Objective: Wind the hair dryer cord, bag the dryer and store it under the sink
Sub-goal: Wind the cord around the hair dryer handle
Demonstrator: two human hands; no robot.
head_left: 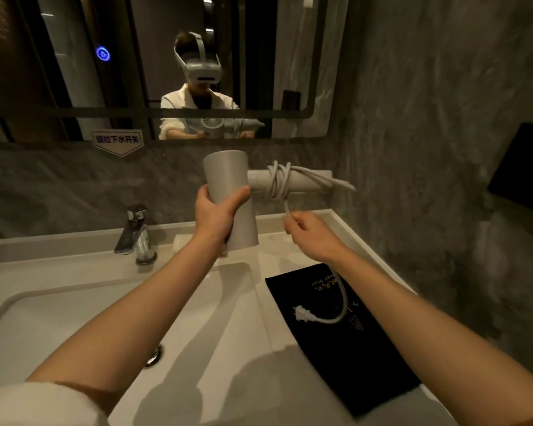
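Above the sink point(74, 302), left hand point(217, 215) grips the dryer point(228, 192); right hand point(308, 233) pinches its cord point(279, 182).

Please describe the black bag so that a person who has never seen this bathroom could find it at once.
Start at the white sink basin and look to the flat counter on its right, near the grey stone wall. The black bag lies flat there, under the person's right arm. It is the only dark thing on the pale counter, has small gold lettering, and the cord's white plug rests on it.
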